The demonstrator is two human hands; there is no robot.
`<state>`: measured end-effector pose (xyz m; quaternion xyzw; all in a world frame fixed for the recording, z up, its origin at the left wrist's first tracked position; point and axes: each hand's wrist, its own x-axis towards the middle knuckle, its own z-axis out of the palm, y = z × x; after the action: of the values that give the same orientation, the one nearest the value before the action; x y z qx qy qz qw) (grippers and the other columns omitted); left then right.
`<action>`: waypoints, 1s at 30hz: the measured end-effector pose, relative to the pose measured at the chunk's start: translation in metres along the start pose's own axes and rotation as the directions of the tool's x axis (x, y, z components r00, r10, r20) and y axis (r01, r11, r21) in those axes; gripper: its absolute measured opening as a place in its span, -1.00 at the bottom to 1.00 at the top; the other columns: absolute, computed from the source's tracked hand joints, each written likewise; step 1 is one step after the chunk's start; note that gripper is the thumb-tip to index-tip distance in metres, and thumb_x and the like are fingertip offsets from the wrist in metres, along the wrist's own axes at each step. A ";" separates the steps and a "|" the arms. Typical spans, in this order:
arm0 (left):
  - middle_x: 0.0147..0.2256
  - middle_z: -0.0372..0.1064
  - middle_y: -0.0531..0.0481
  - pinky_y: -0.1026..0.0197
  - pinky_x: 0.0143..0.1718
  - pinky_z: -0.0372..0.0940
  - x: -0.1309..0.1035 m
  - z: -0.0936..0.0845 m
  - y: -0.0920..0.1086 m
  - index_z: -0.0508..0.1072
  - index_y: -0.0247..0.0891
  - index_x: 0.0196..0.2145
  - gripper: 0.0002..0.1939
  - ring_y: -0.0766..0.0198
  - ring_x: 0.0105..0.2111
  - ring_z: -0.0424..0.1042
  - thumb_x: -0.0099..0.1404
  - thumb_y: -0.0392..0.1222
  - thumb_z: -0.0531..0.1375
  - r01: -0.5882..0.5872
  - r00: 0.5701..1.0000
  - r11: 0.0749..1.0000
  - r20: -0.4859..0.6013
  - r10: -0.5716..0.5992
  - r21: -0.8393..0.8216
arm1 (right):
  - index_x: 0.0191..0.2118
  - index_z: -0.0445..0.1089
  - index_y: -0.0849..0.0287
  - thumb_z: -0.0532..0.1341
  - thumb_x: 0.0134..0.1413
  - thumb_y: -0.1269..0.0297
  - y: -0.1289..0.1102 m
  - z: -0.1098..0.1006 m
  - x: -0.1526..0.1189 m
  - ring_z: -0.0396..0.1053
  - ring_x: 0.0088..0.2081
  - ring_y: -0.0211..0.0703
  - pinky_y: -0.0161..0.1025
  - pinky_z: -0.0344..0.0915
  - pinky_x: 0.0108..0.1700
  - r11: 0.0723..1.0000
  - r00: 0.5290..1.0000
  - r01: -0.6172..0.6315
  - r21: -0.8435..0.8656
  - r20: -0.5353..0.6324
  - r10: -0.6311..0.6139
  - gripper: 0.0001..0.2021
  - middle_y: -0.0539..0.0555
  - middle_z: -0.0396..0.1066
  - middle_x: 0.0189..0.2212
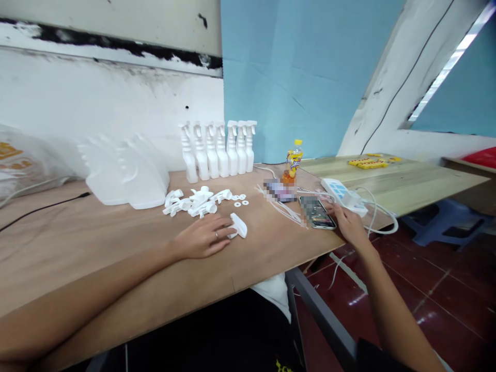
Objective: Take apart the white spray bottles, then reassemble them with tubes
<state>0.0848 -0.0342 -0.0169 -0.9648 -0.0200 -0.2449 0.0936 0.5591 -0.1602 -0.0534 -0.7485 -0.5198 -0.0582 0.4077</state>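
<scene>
My left hand (205,236) lies on the wooden table with its fingers stretched out, a ring on one of them. Its fingertips touch a white curved plastic sprayer shroud (241,226) lying on the table. Just beyond the hand is a loose pile of white trigger sprayer heads (201,200), with several small white washers (241,200) to their right. My right hand (351,223) rests at the table's right edge, its fingers apart beside a smartphone (320,213) with a lit screen. Blurring over the phone hides whether the fingertips touch it.
White spray bottles (220,155) stand in a row by the wall, left of a drink bottle (293,163). Large white plastic pieces (127,181) lean at the left. Thin white tubes (284,212) lie near a power strip (344,196). A blue stool (445,222) stands at right.
</scene>
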 end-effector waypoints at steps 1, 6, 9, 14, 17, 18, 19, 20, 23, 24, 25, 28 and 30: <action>0.06 0.40 -0.22 -0.03 0.03 0.33 0.000 -0.001 0.002 0.37 -0.19 0.14 -0.67 0.03 0.00 0.41 0.45 -0.21 0.14 -0.023 1.000 1.000 -0.005 0.023 -0.001 | -0.36 0.58 0.17 -0.12 0.30 -0.23 0.000 0.000 0.000 0.52 -0.11 0.15 -0.05 0.31 -0.04 1.000 1.000 0.000 -0.001 -0.004 0.000 -0.31 0.29 0.61 -0.23; -0.01 0.39 -0.20 -0.04 -0.03 0.30 0.001 -0.003 0.001 0.33 -0.12 0.21 -0.56 0.04 -0.09 0.38 0.41 -0.13 0.20 -0.022 1.000 1.000 0.000 0.022 -0.012 | -0.41 0.56 0.16 -0.12 0.31 -0.25 0.001 0.001 0.000 0.51 -0.13 0.12 -0.07 0.31 -0.04 0.999 1.000 0.011 0.033 -0.029 -0.010 -0.30 0.26 0.60 -0.26; 0.01 0.37 -0.21 -0.10 0.04 0.27 0.002 -0.003 -0.001 0.31 -0.13 0.22 -0.53 0.01 -0.04 0.35 0.40 -0.09 0.21 0.017 1.000 0.999 0.022 -0.016 -0.041 | -0.43 0.53 0.16 -0.12 0.32 -0.25 0.005 0.002 -0.001 0.50 -0.12 0.11 -0.06 0.30 0.02 0.998 0.999 0.022 0.059 -0.026 -0.021 -0.31 0.26 0.60 -0.28; 0.14 0.29 -0.25 -0.15 0.18 0.21 0.000 -0.001 -0.002 0.26 -0.14 0.25 -0.48 -0.06 0.16 0.29 0.40 -0.03 0.21 0.111 0.993 0.986 0.047 -0.105 -0.126 | -0.32 0.53 0.13 -0.12 0.34 -0.24 0.006 0.001 0.002 0.49 -0.08 0.10 -0.02 0.32 0.08 0.997 0.999 0.030 0.077 -0.016 -0.028 -0.35 0.23 0.59 -0.20; 0.21 0.24 -0.24 -0.10 0.19 0.25 -0.001 0.002 -0.003 0.20 -0.12 0.29 -0.45 -0.04 0.19 0.29 0.42 0.00 0.19 0.182 0.982 0.967 0.081 -0.170 -0.179 | -0.03 0.50 0.09 -0.14 0.35 -0.23 0.004 0.002 0.013 0.49 -0.03 0.06 0.01 0.35 0.11 0.986 0.996 0.051 0.156 0.064 -0.061 -0.38 0.20 0.53 0.01; 0.21 0.24 -0.23 -0.08 0.18 0.26 -0.001 0.002 -0.003 0.20 -0.12 0.29 -0.45 -0.02 0.18 0.31 0.43 0.00 0.19 0.198 0.979 0.960 0.089 -0.184 -0.199 | 0.04 0.47 0.09 -0.15 0.35 -0.23 0.004 0.004 0.019 0.49 -0.03 0.05 0.02 0.37 0.10 0.982 0.994 0.048 0.184 0.092 -0.065 -0.38 0.19 0.51 0.06; 0.21 0.25 -0.22 -0.06 0.18 0.28 -0.001 0.003 -0.003 0.21 -0.12 0.28 -0.47 0.00 0.17 0.32 0.43 -0.01 0.18 0.211 0.976 0.953 0.095 -0.195 -0.216 | 0.07 0.46 0.09 -0.16 0.35 -0.24 0.004 0.006 0.025 0.50 -0.03 0.05 0.03 0.39 0.08 0.979 0.992 0.036 0.202 0.114 -0.060 -0.36 0.19 0.50 0.07; 0.19 0.27 -0.20 -0.04 0.17 0.28 -0.001 0.004 -0.003 0.23 -0.12 0.27 -0.50 0.02 0.16 0.34 0.44 -0.02 0.17 0.221 0.974 0.948 0.099 -0.203 -0.229 | 0.08 0.46 0.10 -0.17 0.35 -0.25 0.005 0.008 0.030 0.50 -0.03 0.06 0.04 0.40 0.07 0.978 0.990 0.022 0.208 0.132 -0.051 -0.34 0.20 0.51 0.07; 0.15 0.31 -0.19 -0.03 0.16 0.29 -0.001 0.004 -0.003 0.30 -0.14 0.22 -0.57 0.04 0.14 0.35 0.46 -0.05 0.15 0.231 0.972 0.945 0.104 -0.212 -0.232 | -0.02 0.53 0.11 -0.18 0.33 -0.29 0.008 0.015 0.042 0.47 0.06 0.12 0.07 0.37 0.13 0.985 0.987 0.014 0.169 0.153 -0.040 -0.29 0.21 0.53 0.03; 0.14 0.32 -0.19 -0.03 0.16 0.29 -0.001 0.004 -0.004 0.30 -0.14 0.22 -0.58 0.04 0.13 0.35 0.46 -0.05 0.15 0.229 0.972 0.946 0.101 -0.211 -0.228 | -0.04 0.54 0.11 -0.18 0.32 -0.30 0.009 0.017 0.044 0.44 0.10 0.14 0.08 0.34 0.17 0.988 0.987 0.017 0.151 0.155 -0.041 -0.29 0.21 0.52 0.05; 0.13 0.32 -0.19 -0.03 0.15 0.29 -0.001 0.004 -0.004 0.30 -0.15 0.22 -0.58 0.04 0.12 0.35 0.46 -0.04 0.15 0.223 0.974 0.948 0.096 -0.206 -0.227 | -0.05 0.55 0.10 -0.19 0.32 -0.30 0.010 0.018 0.044 0.42 0.14 0.15 0.09 0.32 0.19 0.990 0.987 0.020 0.139 0.156 -0.042 -0.28 0.21 0.51 0.07; 0.12 0.33 -0.20 -0.02 0.13 0.29 0.000 0.005 -0.004 0.31 -0.17 0.21 -0.57 0.05 0.10 0.36 0.45 -0.03 0.17 0.201 0.979 0.951 0.082 -0.187 -0.236 | -0.05 0.54 0.11 -0.21 0.34 -0.29 0.010 0.017 0.042 0.43 0.12 0.14 0.12 0.31 0.19 0.993 0.987 0.010 0.116 0.156 -0.028 -0.27 0.22 0.51 0.07; 0.10 0.35 -0.19 -0.01 0.12 0.29 0.000 0.005 -0.004 0.31 -0.16 0.21 -0.58 0.06 0.08 0.36 0.46 -0.05 0.16 0.191 0.981 0.950 0.079 -0.177 -0.247 | -0.06 0.55 0.13 -0.20 0.35 -0.26 0.008 0.015 0.039 0.44 0.10 0.13 0.12 0.30 0.20 0.994 0.987 0.022 0.111 0.153 -0.039 -0.29 0.23 0.52 0.04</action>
<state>0.0869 -0.0293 -0.0204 -0.9692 -0.0809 -0.2260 -0.0544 0.5782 -0.1226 -0.0477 -0.7193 -0.5637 0.0225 0.4053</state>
